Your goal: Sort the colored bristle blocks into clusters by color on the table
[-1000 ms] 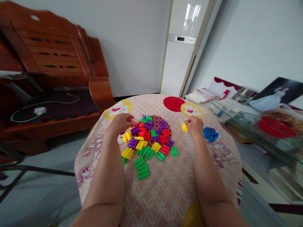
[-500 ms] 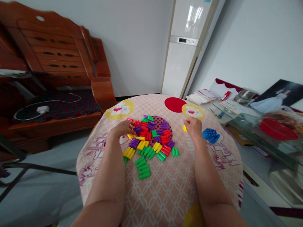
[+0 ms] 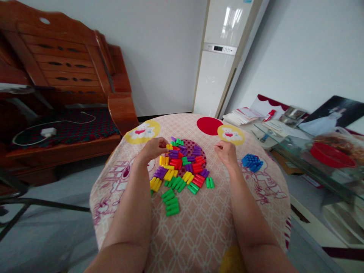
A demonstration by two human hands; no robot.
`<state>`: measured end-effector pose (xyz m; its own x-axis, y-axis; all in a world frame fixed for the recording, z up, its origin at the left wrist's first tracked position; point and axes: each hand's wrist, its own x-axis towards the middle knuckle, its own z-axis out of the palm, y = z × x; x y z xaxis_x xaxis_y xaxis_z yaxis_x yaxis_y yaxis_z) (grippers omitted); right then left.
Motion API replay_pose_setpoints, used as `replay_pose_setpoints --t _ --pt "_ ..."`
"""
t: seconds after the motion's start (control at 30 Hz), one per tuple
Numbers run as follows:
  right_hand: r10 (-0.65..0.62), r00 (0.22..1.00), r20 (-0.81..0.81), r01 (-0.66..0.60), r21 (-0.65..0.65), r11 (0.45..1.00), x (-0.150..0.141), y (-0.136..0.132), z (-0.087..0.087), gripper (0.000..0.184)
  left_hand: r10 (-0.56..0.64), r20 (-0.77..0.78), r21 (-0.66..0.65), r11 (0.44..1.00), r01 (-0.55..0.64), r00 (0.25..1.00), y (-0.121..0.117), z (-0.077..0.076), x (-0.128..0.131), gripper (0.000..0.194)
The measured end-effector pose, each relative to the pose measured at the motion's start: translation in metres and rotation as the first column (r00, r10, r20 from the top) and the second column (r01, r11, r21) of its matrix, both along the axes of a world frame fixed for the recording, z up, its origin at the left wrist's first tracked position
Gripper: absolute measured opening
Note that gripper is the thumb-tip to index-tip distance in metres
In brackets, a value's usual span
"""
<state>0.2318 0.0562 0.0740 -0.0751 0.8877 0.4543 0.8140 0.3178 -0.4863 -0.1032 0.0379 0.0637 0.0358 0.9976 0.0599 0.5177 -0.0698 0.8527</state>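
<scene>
At the far left of the pile, my left hand [image 3: 153, 149] has its fingertips closed on a small yellow plastic block [image 3: 170, 147] with rounded ribs. My right hand [image 3: 226, 152] is over the cloth right of the pile, thumb and fingers pinched together; what they hold, if anything, is hidden. Between the hands lie ribbed blocks in several colours, among them red blocks [image 3: 176, 163], purple blocks [image 3: 161, 173], yellow blocks [image 3: 188, 177] and green blocks [image 3: 172, 206]. A tight cluster of blue blocks [image 3: 252, 162] stands apart, right of my right hand.
A patterned cloth covers the round table [image 3: 199, 235]. Behind it stands a tall white cabinet unit [image 3: 213, 83]. A wooden bench [image 3: 122, 110] with a white charger [image 3: 48, 132] is at left. On the right, a glass shelf [image 3: 301, 159] carries papers and a red bowl [image 3: 331, 154].
My left hand has shifted right and now has a yellow block at its fingertips. My right hand has moved slightly left; the yellow piece seen beside it earlier no longer shows.
</scene>
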Motion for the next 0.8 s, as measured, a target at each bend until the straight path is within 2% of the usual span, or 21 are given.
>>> replay_pose_setpoints --t 0.1,0.2,0.3,0.5,0.63,0.8 --pt "0.161 0.977 -0.140 -0.167 -0.037 0.985 -0.016 -0.007 0.000 0.020 -0.069 0.018 0.068 0.995 0.067 0.997 -0.006 0.016 0.012 0.026" --pt "0.314 0.912 -0.265 -0.345 -0.082 0.935 -0.037 -0.018 0.002 0.021 -0.181 -0.021 0.103 0.978 0.183 0.983 -0.012 0.028 0.034 0.022" --pt "0.393 0.850 -0.351 -0.453 -0.105 0.885 -0.052 -0.025 0.003 0.029 -0.278 -0.083 0.114 0.951 0.286 0.957 -0.017 0.036 0.058 0.021" --pt "0.422 0.781 -0.460 -0.538 -0.152 0.829 -0.054 -0.027 0.001 0.024 -0.267 -0.253 0.103 0.948 0.300 0.930 -0.021 0.041 0.086 0.028" --pt "0.387 0.764 -0.516 -0.547 -0.200 0.813 -0.050 -0.028 0.002 0.029 -0.288 -0.216 0.109 0.942 0.316 0.933 -0.020 0.037 0.092 0.030" --pt "0.334 0.781 -0.527 -0.522 -0.259 0.813 -0.048 -0.026 0.004 0.032 -0.318 -0.168 0.127 0.932 0.340 0.933 -0.017 0.032 0.098 0.036"
